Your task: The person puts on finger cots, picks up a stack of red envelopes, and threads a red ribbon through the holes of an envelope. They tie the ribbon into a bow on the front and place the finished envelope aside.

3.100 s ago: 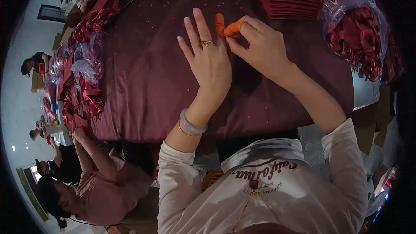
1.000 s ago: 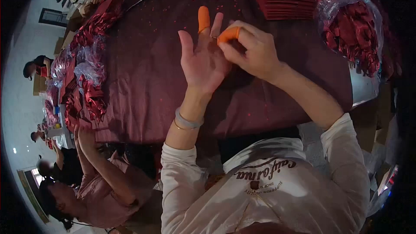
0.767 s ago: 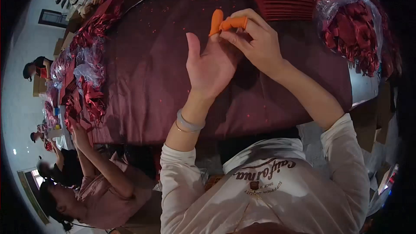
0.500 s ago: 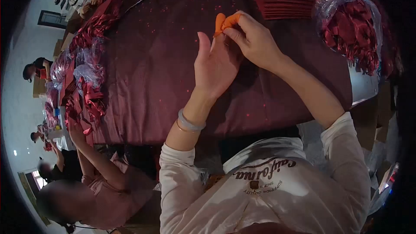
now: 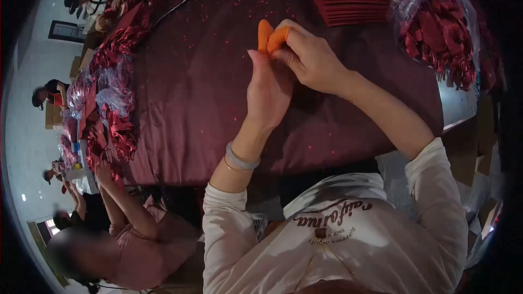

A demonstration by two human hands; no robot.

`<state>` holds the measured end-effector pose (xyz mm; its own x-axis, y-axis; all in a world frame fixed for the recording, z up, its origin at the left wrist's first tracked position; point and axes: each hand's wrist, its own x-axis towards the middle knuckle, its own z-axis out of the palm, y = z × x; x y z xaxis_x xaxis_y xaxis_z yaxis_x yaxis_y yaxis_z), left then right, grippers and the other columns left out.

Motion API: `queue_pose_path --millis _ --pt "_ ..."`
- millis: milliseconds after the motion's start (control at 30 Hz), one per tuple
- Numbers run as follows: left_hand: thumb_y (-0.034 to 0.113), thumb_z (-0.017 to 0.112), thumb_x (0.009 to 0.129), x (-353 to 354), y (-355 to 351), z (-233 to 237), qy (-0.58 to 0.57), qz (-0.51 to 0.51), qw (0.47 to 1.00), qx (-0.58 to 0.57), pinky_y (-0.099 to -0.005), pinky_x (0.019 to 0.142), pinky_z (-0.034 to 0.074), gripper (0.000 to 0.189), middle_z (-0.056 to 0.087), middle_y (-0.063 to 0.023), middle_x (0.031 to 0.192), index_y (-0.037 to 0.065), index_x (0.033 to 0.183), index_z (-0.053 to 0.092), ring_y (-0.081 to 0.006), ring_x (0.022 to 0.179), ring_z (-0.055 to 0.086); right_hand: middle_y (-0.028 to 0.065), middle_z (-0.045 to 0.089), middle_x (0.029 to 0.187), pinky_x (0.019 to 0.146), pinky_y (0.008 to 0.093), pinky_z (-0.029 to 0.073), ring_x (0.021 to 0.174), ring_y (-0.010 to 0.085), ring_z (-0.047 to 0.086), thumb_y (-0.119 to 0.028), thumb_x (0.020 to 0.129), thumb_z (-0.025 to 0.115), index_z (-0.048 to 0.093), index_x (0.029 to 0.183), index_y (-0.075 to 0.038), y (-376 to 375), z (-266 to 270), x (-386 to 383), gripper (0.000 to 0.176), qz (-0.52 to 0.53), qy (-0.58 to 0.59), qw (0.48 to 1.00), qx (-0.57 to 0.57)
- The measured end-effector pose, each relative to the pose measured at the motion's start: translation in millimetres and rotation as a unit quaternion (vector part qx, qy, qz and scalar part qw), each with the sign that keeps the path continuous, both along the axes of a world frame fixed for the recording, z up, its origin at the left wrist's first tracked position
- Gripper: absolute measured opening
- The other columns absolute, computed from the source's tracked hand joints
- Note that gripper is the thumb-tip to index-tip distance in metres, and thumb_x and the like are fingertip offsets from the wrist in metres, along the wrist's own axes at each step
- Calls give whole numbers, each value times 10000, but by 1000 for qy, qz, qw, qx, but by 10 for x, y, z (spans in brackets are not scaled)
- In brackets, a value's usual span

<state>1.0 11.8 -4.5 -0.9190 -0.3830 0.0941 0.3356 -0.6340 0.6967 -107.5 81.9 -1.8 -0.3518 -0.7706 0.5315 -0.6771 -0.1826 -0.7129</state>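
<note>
So both hands are together over the table: left hand (image 5: 268, 98) up with its thumb out, right hand (image 5: 318, 65) pinched onto the orange finger cot (image 5: 263, 34) on a left finger, with a second cot (image 5: 278, 37) on the right's own finger. Dark maroon tablecloth (image 5: 190, 98), red specks all over, stacked red paper items (image 5: 357, 8) at the far edge, plastic-wrapped red bundle (image 5: 441, 32) to the right. Co-worker in pink (image 5: 147, 256) lower left, pale wall (image 5: 27, 147) behind.

dim indoor light, soft shadows under the hands, curved fisheye edges, black corners, blurred faces at left
</note>
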Motion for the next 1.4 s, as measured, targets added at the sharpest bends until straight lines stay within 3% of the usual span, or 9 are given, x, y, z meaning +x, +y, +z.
queue_pose_path --millis 100,200,300,433,567,833,967,1033,1400 --pt "449 292 962 -15 -33 11 22 25 997 75 -394 1087 219 490 367 -45 1373 218 1393 309 -222 1277 332 48 571 891 698 248 457 779 139 587 -124 888 559 540 958 -8 -15 -79 57 137 16 -99 990 -96" --pt "399 294 972 2 -88 -1 35 -16 990 139 -414 1088 212 460 367 -57 1376 214 1393 312 -232 1279 329 69 633 865 668 283 475 776 168 613 -234 858 614 580 956 -13 -30 -50 91 244 1 -293 955 -39" --pt "419 268 970 12 -90 -14 26 -51 994 98 -419 1088 194 490 329 3 1401 203 1410 263 -216 1297 297 64 653 827 663 263 472 745 149 617 -287 836 645 587 948 -4 -18 -35 25 309 -1 -300 954 -3" --pt "434 251 972 7 -39 4 5 -32 996 84 -409 1084 202 509 332 -23 1391 174 1409 258 -210 1300 290 50 617 809 673 237 457 733 98 575 -260 861 624 565 947 13 -17 -10 72 292 -108 -183 975 63" --pt "450 277 967 -1 -28 -18 -22 -22 997 65 -393 1072 216 508 381 -55 1353 172 1392 291 -218 1266 335 67 611 810 652 249 454 723 115 574 -260 867 613 571 902 12 -42 -69 14 278 -37 -219 973 57" --pt "454 239 970 -28 -13 -9 -56 12 996 -65 -362 1084 220 563 348 -70 1366 103 1410 220 -220 1297 307 44 561 801 551 348 465 663 242 582 -274 880 546 543 829 -41 -22 -32 29 239 -151 55 986 -44" --pt "433 239 976 -6 -58 27 -91 -15 994 -52 -380 1087 215 536 352 -67 1367 107 1402 245 -224 1294 312 49 550 793 546 343 466 698 237 584 -259 874 552 533 823 -41 -29 -79 11 225 -142 19 990 -11" --pt "404 252 980 17 -54 47 -60 -30 997 48 -404 1080 221 508 351 -63 1372 111 1395 261 -226 1288 318 57 544 789 552 346 466 700 243 583 -252 876 551 536 828 -41 -36 -62 7 217 -190 143 970 -49" --pt "407 278 965 19 -69 22 -4 -79 991 108 -439 1080 199 483 321 -54 1391 185 1393 283 -250 1309 271 39 597 777 555 298 478 693 204 604 -275 842 601 611 842 -87 -29 -73 -43 189 -176 -10 984 13"
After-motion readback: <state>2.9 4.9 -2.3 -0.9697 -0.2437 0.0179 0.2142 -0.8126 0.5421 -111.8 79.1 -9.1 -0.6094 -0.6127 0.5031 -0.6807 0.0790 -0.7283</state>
